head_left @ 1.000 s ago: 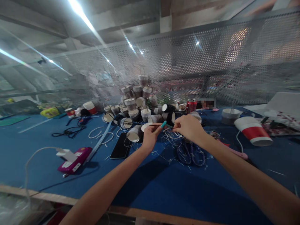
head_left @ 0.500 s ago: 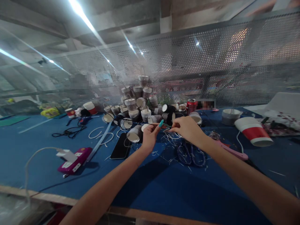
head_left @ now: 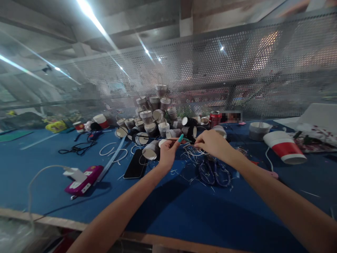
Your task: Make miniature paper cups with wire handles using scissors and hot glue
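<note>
Reaching over the blue tabletop (head_left: 168,211) with both bare arms, across its near wooden edge (head_left: 52,221). At left, near that edge: purple power strip (head_left: 85,181), fitted with a white charger (head_left: 75,174); pale cable (head_left: 29,196) leading from the charger down past the edge. Farther right: black phone (head_left: 134,165), flat, just beside a tipped grey cup (head_left: 151,150). Below the right hand (head_left: 212,144): scissors (head_left: 222,175), handles toward the near edge, amid white clippings (head_left: 191,153).

Left hand (head_left: 168,151): fingers narrowed on a thin dark strand (head_left: 155,138), teal thumbnail (head_left: 181,137) uppermost. Position of the dark strand: above the tabletop, in front of the cups, extending leftward from the fingers. Right hand: fingertips pinched together just beside the left fingertips, apparently on the same strand; exact contact too small to see clearly.

At right, beyond the forearm: tilted red-and-white cup (head_left: 285,148); behind it, upright grey tub (head_left: 259,131). At far left: coiled black cable (head_left: 77,149).

Behind both hands: heap of grey cups (head_left: 150,129), some upright, others on their sides, rising to a single cup (head_left: 160,91). Right of the heap: red can (head_left: 215,120). Farthest back: perforated metal screen (head_left: 205,70), below bright ceiling lamps (head_left: 89,10).
</note>
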`<state>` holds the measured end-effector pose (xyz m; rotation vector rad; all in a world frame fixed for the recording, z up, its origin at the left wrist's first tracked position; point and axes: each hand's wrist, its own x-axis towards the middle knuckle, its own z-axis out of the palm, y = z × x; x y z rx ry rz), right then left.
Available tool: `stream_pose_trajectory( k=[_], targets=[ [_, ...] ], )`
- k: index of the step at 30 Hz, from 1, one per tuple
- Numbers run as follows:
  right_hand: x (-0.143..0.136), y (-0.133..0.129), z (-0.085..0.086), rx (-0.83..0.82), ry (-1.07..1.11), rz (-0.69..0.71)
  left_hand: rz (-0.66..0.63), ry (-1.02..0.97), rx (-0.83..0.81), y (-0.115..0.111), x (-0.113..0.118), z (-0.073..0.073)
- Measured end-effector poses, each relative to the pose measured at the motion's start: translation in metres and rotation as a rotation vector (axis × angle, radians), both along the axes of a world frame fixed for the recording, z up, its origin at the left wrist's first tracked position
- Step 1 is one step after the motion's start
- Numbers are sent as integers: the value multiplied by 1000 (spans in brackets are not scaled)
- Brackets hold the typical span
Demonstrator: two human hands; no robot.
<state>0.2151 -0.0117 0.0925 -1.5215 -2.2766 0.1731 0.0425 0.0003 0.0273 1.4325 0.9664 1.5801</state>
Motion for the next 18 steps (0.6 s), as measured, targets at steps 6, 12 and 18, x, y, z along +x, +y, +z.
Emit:
stream_pose_trajectory(
  k=[6,12,18],
  targets=[
    [-3,-1,-2,82,-19,-78,2,-68,-71,0,1,-1],
    [-4,1,-6,128,-27,-100,-49,-135,-105,-1,3,-1],
    [-5,1,-9,145,-45,-142,-44,-125,-113,-3,4,1]
  ],
)
